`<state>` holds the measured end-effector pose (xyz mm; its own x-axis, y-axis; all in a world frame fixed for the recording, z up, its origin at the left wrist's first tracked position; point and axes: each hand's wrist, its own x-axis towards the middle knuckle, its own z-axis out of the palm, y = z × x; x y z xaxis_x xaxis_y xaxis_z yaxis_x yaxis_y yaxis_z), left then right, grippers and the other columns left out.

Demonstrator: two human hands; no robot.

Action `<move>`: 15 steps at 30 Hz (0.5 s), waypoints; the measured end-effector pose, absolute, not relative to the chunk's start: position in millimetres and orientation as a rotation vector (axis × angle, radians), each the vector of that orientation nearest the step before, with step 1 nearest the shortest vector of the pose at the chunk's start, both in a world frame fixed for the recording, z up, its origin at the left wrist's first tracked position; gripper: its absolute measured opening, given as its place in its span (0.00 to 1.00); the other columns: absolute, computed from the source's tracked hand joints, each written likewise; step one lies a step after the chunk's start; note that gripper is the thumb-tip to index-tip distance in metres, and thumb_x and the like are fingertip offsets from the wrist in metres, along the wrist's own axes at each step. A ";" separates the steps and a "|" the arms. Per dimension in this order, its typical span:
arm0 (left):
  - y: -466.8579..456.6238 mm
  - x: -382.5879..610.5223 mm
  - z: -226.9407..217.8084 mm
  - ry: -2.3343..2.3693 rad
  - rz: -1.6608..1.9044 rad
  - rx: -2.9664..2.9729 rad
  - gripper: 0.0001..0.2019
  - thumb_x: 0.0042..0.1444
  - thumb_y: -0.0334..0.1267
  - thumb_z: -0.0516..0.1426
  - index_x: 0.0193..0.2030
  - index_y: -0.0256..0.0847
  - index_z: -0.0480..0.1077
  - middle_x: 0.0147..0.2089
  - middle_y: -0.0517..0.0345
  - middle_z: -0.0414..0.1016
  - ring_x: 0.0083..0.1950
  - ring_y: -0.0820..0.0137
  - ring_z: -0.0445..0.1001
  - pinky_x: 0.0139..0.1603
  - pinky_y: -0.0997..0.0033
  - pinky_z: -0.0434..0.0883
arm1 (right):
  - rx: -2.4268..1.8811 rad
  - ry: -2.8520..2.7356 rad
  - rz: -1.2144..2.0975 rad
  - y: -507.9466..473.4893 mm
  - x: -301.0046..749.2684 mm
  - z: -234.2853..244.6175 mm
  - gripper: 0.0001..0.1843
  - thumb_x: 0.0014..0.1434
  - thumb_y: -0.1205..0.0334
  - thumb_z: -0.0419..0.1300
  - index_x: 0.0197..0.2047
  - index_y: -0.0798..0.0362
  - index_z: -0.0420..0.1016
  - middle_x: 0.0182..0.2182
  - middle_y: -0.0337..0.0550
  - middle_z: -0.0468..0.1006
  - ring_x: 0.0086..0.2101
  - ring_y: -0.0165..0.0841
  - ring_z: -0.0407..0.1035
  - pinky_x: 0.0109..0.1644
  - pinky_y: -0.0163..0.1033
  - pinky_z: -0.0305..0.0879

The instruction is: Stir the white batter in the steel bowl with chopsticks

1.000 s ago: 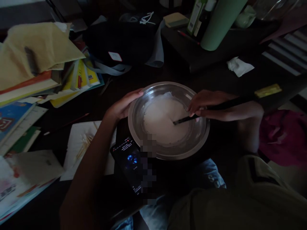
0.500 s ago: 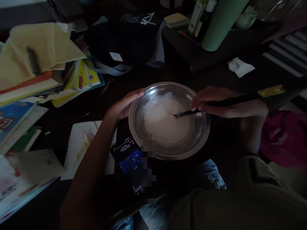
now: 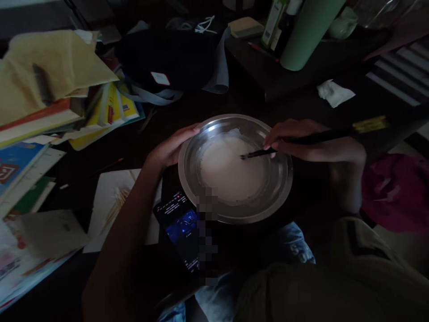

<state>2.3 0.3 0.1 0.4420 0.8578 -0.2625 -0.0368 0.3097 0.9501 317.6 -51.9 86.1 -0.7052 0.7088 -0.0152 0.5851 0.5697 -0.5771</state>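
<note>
Bowl point(image 3: 276, 187) partly pixelated, green cylinder point(image 3: 306, 38) cropped

- Counter point(image 3: 231, 104): dark, smooth, dimly lit; it spans most of the view.
- Books point(image 3: 38, 124): an untidy heap at the far left.
- Bag point(image 3: 174, 58): black, at the back, right of the books.
- Stand point(image 3: 258, 67): low and dark, at the back right.
- Tissue point(image 3: 335, 93): white, crumpled, right of the stand.
- Metal tool point(image 3: 147, 120): thin, just right of the books; too dark to identify.
- Stick point(image 3: 94, 172): slender, pale-tipped, beyond the sheet.
- Sheet point(image 3: 95, 221): white, left of the phone.
- Phone point(image 3: 180, 239): screen lit, just beside the bowl.
- Bowl point(image 3: 278, 183): metal, near the front edge; its underside is hidden.
</note>
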 end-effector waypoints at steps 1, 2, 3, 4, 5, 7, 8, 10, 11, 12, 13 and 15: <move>-0.2 2.4 0.7 0.931 0.720 1.096 0.21 0.56 0.44 0.60 0.55 0.41 0.75 0.51 0.54 0.80 0.49 0.65 0.78 0.47 0.73 0.74 | -1.011 -2.628 0.901 -51.9 318.1 88.9 0.18 0.68 0.50 0.51 0.43 0.54 0.76 0.40 0.46 0.80 0.41 0.33 0.72 0.47 0.42 0.66; -0.9 2.3 1.3 0.922 0.716 1.101 0.21 0.56 0.44 0.60 0.55 0.41 0.75 0.51 0.54 0.80 0.49 0.66 0.78 0.47 0.74 0.74 | -0.927 -2.672 0.969 -52.5 316.4 89.6 0.17 0.68 0.51 0.52 0.43 0.54 0.76 0.40 0.46 0.80 0.41 0.32 0.73 0.47 0.40 0.66; -1.8 2.0 1.8 0.912 0.717 1.107 0.20 0.56 0.44 0.60 0.54 0.41 0.75 0.51 0.54 0.80 0.49 0.66 0.78 0.47 0.74 0.74 | -0.838 -2.713 1.020 -53.6 312.5 88.0 0.16 0.68 0.53 0.52 0.44 0.54 0.76 0.41 0.45 0.80 0.42 0.32 0.72 0.48 0.39 0.66; -2.7 1.6 2.1 0.904 0.718 1.113 0.20 0.56 0.44 0.60 0.54 0.40 0.75 0.51 0.53 0.80 0.49 0.66 0.78 0.47 0.74 0.73 | -0.764 -2.747 1.046 -54.9 307.2 84.4 0.15 0.69 0.53 0.52 0.46 0.54 0.76 0.42 0.44 0.80 0.44 0.31 0.72 0.50 0.39 0.66; -3.4 1.2 2.3 0.898 0.718 1.119 0.20 0.56 0.44 0.60 0.54 0.40 0.75 0.51 0.54 0.80 0.49 0.66 0.78 0.48 0.74 0.73 | -0.719 -2.763 1.048 -56.2 301.3 79.1 0.15 0.69 0.54 0.52 0.47 0.53 0.75 0.43 0.44 0.79 0.46 0.32 0.72 0.51 0.39 0.65; -2.7 1.3 2.0 0.907 0.713 1.120 0.20 0.57 0.43 0.59 0.55 0.40 0.74 0.50 0.55 0.80 0.49 0.66 0.78 0.50 0.73 0.73 | -0.760 -2.748 0.961 -58.1 291.3 67.1 0.17 0.69 0.53 0.52 0.51 0.52 0.74 0.46 0.43 0.79 0.48 0.34 0.72 0.53 0.41 0.65; -1.0 2.0 1.6 0.913 0.708 1.119 0.21 0.57 0.43 0.59 0.56 0.41 0.74 0.50 0.55 0.80 0.50 0.66 0.78 0.50 0.72 0.73 | -0.840 -2.725 0.887 -58.3 289.0 62.4 0.17 0.69 0.52 0.51 0.52 0.52 0.73 0.47 0.44 0.78 0.48 0.35 0.71 0.54 0.43 0.64; 4.5 5.1 0.5 0.916 0.701 1.117 0.21 0.57 0.43 0.59 0.57 0.42 0.73 0.50 0.57 0.80 0.51 0.65 0.77 0.53 0.70 0.72 | -1.029 -2.656 0.732 -57.4 291.7 59.3 0.18 0.69 0.51 0.50 0.53 0.51 0.73 0.47 0.44 0.78 0.48 0.37 0.71 0.55 0.45 0.63; 6.8 6.8 0.3 0.913 0.700 1.119 0.22 0.58 0.44 0.58 0.58 0.42 0.72 0.50 0.58 0.80 0.52 0.65 0.76 0.54 0.68 0.72 | -1.097 -2.622 0.679 -56.6 296.3 61.5 0.17 0.69 0.51 0.50 0.52 0.50 0.73 0.46 0.44 0.78 0.47 0.37 0.71 0.55 0.46 0.62; 7.5 7.8 0.6 0.910 0.697 1.122 0.22 0.58 0.44 0.58 0.59 0.43 0.71 0.50 0.59 0.80 0.53 0.64 0.76 0.56 0.67 0.71 | -1.142 -2.599 0.662 -55.6 302.0 65.8 0.17 0.69 0.51 0.51 0.50 0.50 0.74 0.45 0.44 0.78 0.46 0.37 0.71 0.55 0.46 0.62; 5.1 7.4 1.9 0.914 0.691 1.131 0.22 0.59 0.44 0.57 0.59 0.43 0.71 0.50 0.59 0.80 0.54 0.63 0.75 0.57 0.66 0.71 | -1.159 -2.585 0.679 -54.8 307.9 71.5 0.16 0.69 0.51 0.51 0.48 0.50 0.74 0.42 0.43 0.79 0.44 0.36 0.72 0.54 0.45 0.62; -13.2 -0.7 8.1 0.949 0.676 1.186 0.21 0.62 0.43 0.53 0.60 0.43 0.70 0.48 0.60 0.80 0.55 0.63 0.74 0.57 0.66 0.70 | -1.098 -2.595 0.789 -54.1 315.8 82.9 0.16 0.69 0.51 0.51 0.44 0.52 0.75 0.38 0.43 0.79 0.40 0.34 0.72 0.49 0.42 0.64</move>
